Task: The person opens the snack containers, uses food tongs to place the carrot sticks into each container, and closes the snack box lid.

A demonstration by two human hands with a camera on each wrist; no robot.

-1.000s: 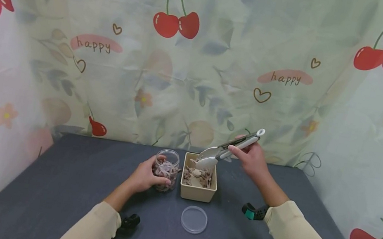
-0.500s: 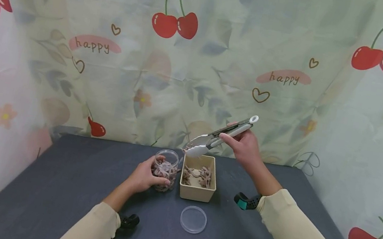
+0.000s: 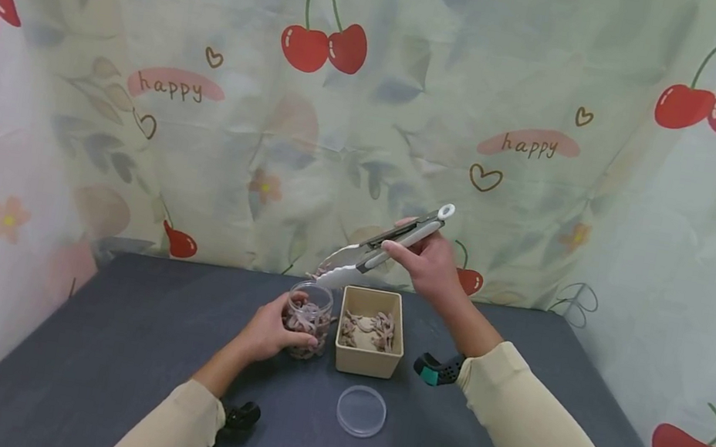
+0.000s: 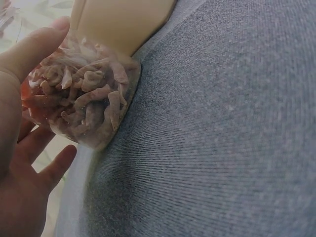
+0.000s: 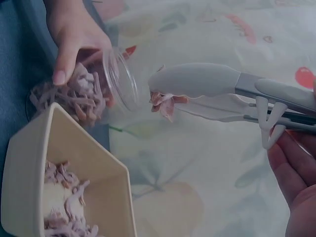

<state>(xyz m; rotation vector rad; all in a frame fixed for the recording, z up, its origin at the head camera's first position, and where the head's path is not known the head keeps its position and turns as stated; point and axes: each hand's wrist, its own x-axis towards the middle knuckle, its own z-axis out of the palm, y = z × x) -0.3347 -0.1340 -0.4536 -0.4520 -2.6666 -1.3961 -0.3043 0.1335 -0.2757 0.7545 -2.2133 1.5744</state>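
Note:
My left hand (image 3: 269, 328) is curled round a clear plastic jar (image 3: 313, 296) standing on the table without its lid. Pinkish-brown curly strips (image 4: 91, 94), like dried meat, fill much of the jar. In my right hand (image 3: 425, 261) I grip grey-and-white kitchen tongs (image 5: 207, 81). A small clump of strips (image 5: 165, 104) is pinched between the tong tips, just above the jar's mouth in the head view. Beside the jar, on its right, sits a beige rectangular box (image 3: 367, 362) with more strips (image 3: 383, 329) on its bottom.
A clear round lid (image 3: 361, 412) lies on the dark table (image 3: 167, 365) in front of the box. Behind the table hangs a cherry-patterned curtain (image 3: 371, 140), which also covers both sides.
The tongs have risen out of the beige box and moved left to above the jar, carrying a clump of strips. My left hand and the jar have stayed in place.

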